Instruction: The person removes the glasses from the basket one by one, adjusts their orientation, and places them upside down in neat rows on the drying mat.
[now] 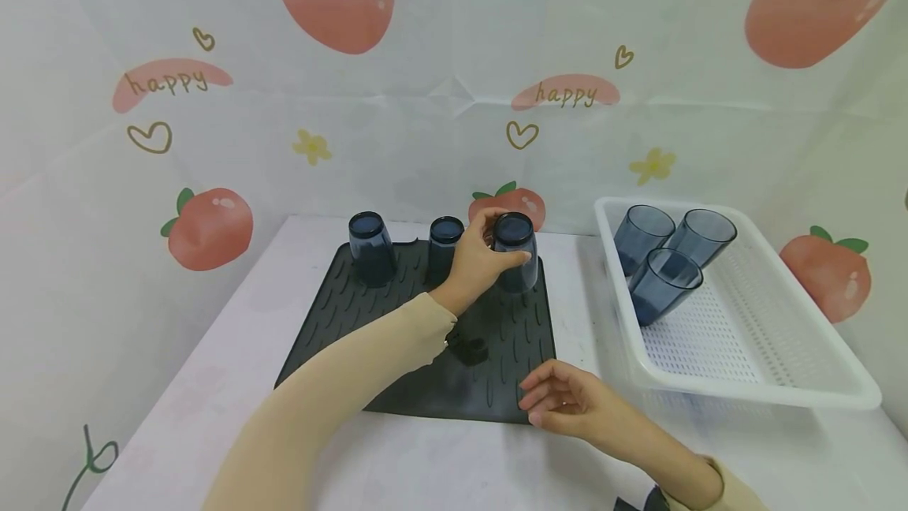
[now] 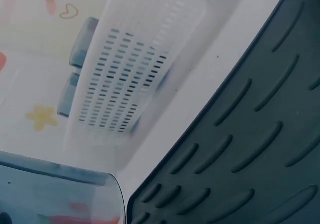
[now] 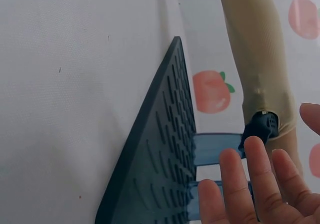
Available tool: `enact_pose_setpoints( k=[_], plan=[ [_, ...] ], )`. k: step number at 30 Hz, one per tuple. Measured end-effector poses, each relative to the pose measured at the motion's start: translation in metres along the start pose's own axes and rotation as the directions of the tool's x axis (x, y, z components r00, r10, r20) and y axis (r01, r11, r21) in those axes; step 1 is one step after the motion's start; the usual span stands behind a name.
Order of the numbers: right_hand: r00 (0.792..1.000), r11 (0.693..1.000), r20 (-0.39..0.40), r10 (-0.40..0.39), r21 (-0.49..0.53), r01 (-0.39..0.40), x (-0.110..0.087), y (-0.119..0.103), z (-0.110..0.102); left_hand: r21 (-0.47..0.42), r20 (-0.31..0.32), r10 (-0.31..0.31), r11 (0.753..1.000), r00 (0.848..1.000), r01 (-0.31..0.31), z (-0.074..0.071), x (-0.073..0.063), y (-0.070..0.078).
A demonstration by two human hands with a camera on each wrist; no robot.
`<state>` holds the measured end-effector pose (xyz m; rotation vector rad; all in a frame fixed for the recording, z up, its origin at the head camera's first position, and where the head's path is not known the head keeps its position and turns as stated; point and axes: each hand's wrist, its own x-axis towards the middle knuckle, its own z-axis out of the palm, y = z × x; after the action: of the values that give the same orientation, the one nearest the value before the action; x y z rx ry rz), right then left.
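Note:
My left hand (image 1: 474,260) grips a blue tinted drinking glass (image 1: 518,259), thumb and fingers around its sides. This glass is upside down at the back right of a dark ridged drying mat (image 1: 418,385); its side fills the lower left corner of the left wrist view. Two more upturned glasses stand along the mat's back edge, one at left (image 1: 372,251) and one in the middle (image 1: 444,247), partly hidden by my left hand. Over the mat's front right corner is my right hand (image 1: 567,400), fingers loosely bent, holding nothing.
A white perforated plastic basket (image 1: 759,394) stands to the right of the mat. Three blue glasses lean, mouths up, at its back left, one of them in front (image 1: 663,286). Behind the white table (image 1: 426,464) hangs a printed cloth (image 1: 426,156).

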<state>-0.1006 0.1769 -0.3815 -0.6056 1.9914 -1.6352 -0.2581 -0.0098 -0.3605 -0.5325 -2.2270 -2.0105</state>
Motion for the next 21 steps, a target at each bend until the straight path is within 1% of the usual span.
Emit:
enact_pose_setpoints(
  k=[6, 13, 18, 21],
  plan=[
    [1.0, 1.0, -0.006, 0.008, -0.018, -0.008, 0.0, 0.002, 0.0, 0.029, -0.006, -0.008, 1.0, 1.0, 0.008, 0.004, 0.008, -0.007],
    [1.0, 1.0, -0.009, -0.015, -0.023, 0.015, 0.0, 0.002, 0.001, 0.049, -0.004, -0.037, 0.998, 0.999, 0.037, 0.008, 0.013, -0.016],
    [1.0, 1.0, -0.006, -0.019, -0.008, 0.019, -0.001, 0.001, 0.002, 0.08, -0.027, -0.047, 0.996, 0.999, 0.049, 0.011, 0.015, -0.022],
    [1.0, 1.0, -0.001, -0.018, 0.003, 0.018, -0.002, 0.002, 0.002, 0.087, -0.028, -0.054, 0.995, 0.998, 0.057, 0.012, 0.014, -0.026]
  ],
)
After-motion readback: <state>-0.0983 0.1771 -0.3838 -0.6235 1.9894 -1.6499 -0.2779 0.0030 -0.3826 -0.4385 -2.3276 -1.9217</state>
